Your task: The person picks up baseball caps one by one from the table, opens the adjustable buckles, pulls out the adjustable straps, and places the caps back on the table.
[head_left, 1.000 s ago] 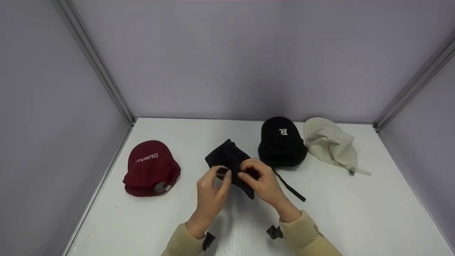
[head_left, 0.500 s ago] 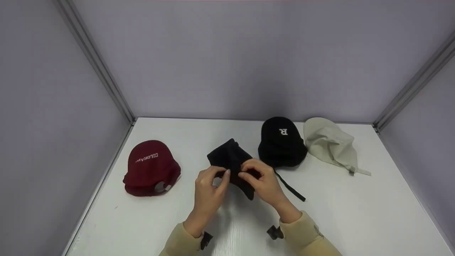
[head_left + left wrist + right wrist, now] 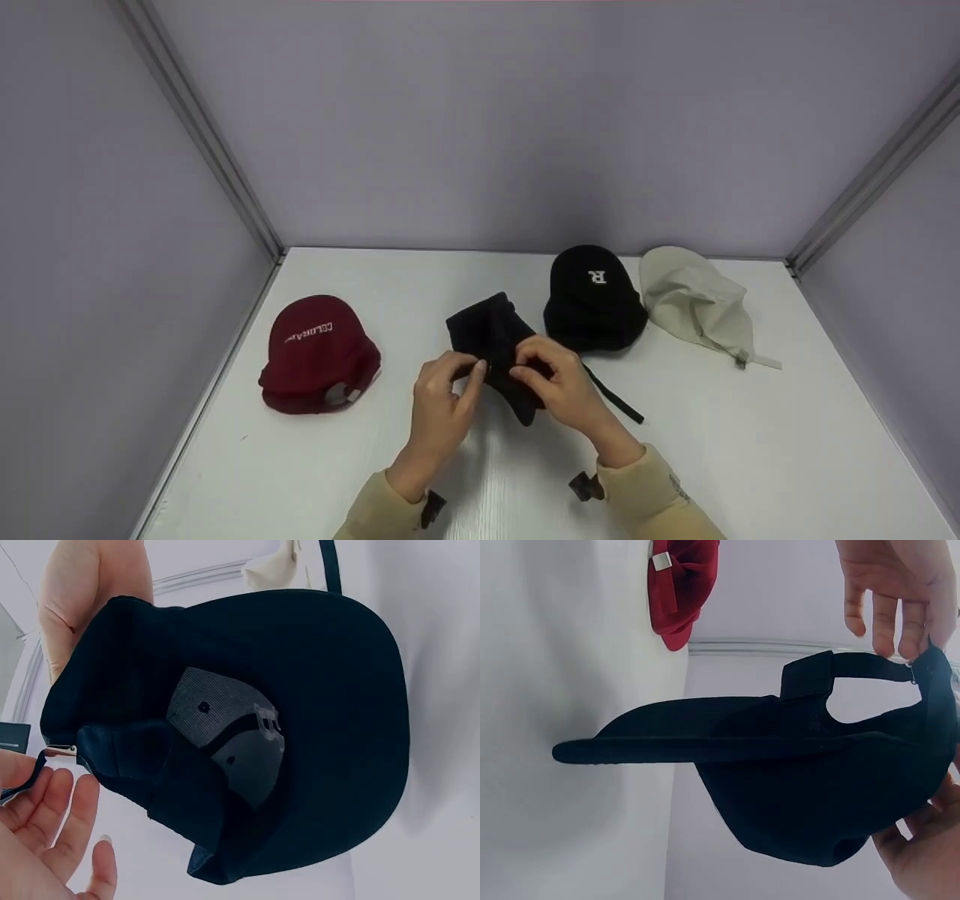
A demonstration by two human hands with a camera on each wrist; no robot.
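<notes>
A dark baseball cap [image 3: 491,326] is held up above the white table between both hands. Its underside and lining face the left wrist camera, and its brim [image 3: 345,727] points away from the fingers. My left hand [image 3: 442,397] pinches the cap's back strap near the small metal buckle [image 3: 61,751]; the strap's end [image 3: 26,784] passes between thumb and fingers. With curled fingers, my right hand [image 3: 559,386] grips the cap's back edge on the other side of the buckle. In the right wrist view the strap [image 3: 874,665] arches across the cap's rear opening.
A red cap [image 3: 319,352] lies on the table [image 3: 300,480] at left. To the right, a black cap [image 3: 592,300] with a white letter has a long strap [image 3: 615,397] trailing forward. Beside it lies a crumpled beige cap [image 3: 697,300]. Grey panels [image 3: 450,127] enclose the table.
The held cap has shifted slightly right and turned a little. My right hand has moved slightly right. My left thumb and fingers have drawn closer together at the strap.
</notes>
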